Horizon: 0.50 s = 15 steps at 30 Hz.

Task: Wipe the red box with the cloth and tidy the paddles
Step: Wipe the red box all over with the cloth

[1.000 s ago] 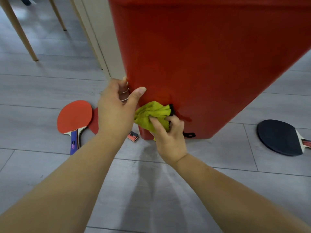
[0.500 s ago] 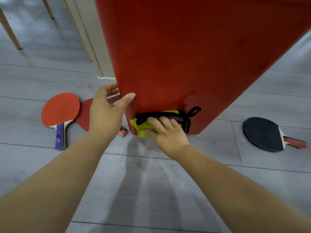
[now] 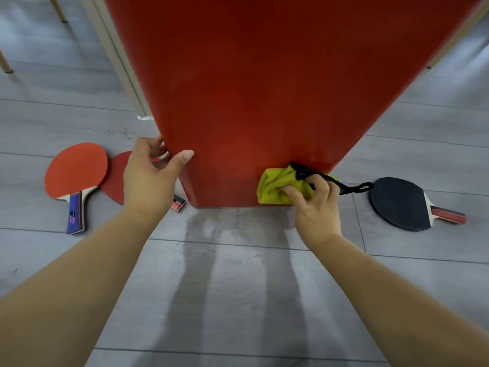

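Red box [image 3: 264, 88], upright on the grey floor [image 3: 238, 287], seen from above and in front. The person's right grip [image 3: 317, 207] is closed round a bunched yellow-green cloth [image 3: 275, 185], pressing it against the lower right corner of the box face, just above the floor. A black cord [image 3: 354, 188] runs out from under the fingers of this grip and ends in a loop to its right. The left grip [image 3: 148, 178] clasps the lower left edge of the box, fingers curled round the edge and thumb laid on the front face. Left of the left grip lies a red paddle [image 3: 75, 168] with a blue handle, overlapping a second red paddle [image 3: 116, 178] partly hidden behind that grip. Right of the right grip, beyond the cord loop, a black paddle [image 3: 397, 202] lies flat, handle pointing away.
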### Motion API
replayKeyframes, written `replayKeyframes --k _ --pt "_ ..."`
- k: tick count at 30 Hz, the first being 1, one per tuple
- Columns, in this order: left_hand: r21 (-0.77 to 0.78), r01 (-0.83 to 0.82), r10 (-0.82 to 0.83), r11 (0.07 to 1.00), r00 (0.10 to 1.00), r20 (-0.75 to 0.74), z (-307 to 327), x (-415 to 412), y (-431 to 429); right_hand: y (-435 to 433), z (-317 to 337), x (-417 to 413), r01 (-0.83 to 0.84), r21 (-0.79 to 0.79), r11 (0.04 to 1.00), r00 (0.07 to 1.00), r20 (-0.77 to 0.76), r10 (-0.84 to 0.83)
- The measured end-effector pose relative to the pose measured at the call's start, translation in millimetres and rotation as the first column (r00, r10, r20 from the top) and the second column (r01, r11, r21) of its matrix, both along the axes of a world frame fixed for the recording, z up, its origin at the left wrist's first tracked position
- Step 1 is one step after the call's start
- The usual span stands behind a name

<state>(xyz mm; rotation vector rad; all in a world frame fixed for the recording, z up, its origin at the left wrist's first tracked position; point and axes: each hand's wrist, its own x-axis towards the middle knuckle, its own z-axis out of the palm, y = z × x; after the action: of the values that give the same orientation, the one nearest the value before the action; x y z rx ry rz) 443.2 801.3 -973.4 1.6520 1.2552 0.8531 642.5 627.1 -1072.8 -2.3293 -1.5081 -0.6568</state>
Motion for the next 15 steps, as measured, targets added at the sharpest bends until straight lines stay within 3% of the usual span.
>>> replayKeyframes --k 4,5,7,9,15 --pt "0.006 0.001 0.0 1.0 1.0 -0.028 0.1 -1.5 0.7 -1.1 -5.0 -3.3 0.194 -0.127 0.973 0.93 -0.291 -0.224" --pt "0.009 0.005 -0.005 1.0 0.999 -0.035 0.2 -1.8 1.6 0.5 -5.7 -6.6 0.22 -0.112 0.969 0.897 -0.367 -0.246" --pt "0.012 0.015 -0.014 1.0 0.999 -0.045 0.0 -2.1 3.5 3.5 -13.9 -13.9 0.177 0.064 0.982 0.878 -0.461 -0.128" --pt "0.013 0.02 -0.019 1.0 0.999 -0.048 -0.8 -2.4 5.2 6.1 -25.5 -17.7 0.189 0.134 0.973 0.882 -0.459 -0.108" --pt "0.022 0.055 -0.053 0.998 0.995 -0.079 -1.2 -4.4 11.8 23.8 -31.7 -37.4 0.143 0.125 0.982 0.859 -0.508 -0.06"
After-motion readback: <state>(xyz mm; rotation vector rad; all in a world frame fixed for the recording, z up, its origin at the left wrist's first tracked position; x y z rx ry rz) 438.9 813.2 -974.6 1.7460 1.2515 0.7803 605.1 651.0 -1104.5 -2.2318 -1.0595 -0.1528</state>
